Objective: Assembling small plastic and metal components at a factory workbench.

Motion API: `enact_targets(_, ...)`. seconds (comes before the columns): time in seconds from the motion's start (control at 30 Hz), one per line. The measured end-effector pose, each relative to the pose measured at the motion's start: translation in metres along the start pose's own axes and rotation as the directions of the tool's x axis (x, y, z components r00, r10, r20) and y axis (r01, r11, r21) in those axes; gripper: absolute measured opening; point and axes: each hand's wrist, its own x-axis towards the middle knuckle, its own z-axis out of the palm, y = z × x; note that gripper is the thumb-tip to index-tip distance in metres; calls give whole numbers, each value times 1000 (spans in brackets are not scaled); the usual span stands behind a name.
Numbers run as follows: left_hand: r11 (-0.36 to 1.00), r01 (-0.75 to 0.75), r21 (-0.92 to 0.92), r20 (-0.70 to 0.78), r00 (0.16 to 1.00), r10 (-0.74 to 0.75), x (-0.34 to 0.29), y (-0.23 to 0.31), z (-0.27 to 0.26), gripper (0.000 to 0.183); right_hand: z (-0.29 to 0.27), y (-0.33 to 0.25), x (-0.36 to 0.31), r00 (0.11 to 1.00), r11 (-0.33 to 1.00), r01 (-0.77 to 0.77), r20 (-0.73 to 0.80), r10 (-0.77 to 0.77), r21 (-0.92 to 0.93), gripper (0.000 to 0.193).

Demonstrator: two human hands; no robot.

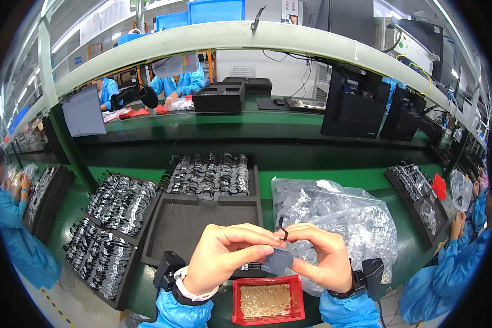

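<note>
My left hand (218, 257) and my right hand (328, 262) meet in front of me, fingers pinched from both sides on a small dark grey flat part (277, 261). A thin black bent hook (282, 227) sticks up from between the fingertips; whether it is joined to the grey part I cannot tell. Just below the hands stands a red bin (236, 306) holding many tiny gold-coloured pieces (265, 300). Behind my right hand lies a large clear plastic bag (366, 218) with small parts inside.
A black tray (202, 218) behind my left hand has rows of black and silver parts (208, 175) at its far end. More filled trays (112, 235) stand left, another (415, 188) far right. Beyond a shelf rail (202, 41), co-workers (180, 82) sit; others flank me.
</note>
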Motion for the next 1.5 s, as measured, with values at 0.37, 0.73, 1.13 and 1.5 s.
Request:
enact_targets(0.37,982,-131,136,-111,983,146,-6,2,-1,12,3,4,-8,959,949,-253,-82,272,187,18)
enact_targets(0.73,740,-154,655,-40,971,237,-9,-5,13,14,-1,6,-12,974,971,-206,-75,216,121,10)
enact_targets(1.13,798,-191,572,44,978,203,-9,-7,0,20,3,-1,-8,963,857,163,-111,-247,-488,26)
enact_targets(1.5,901,-47,431,153,988,-22,-10,9,-2,11,3,1,-9,796,575,568,217,-564,-589,29)
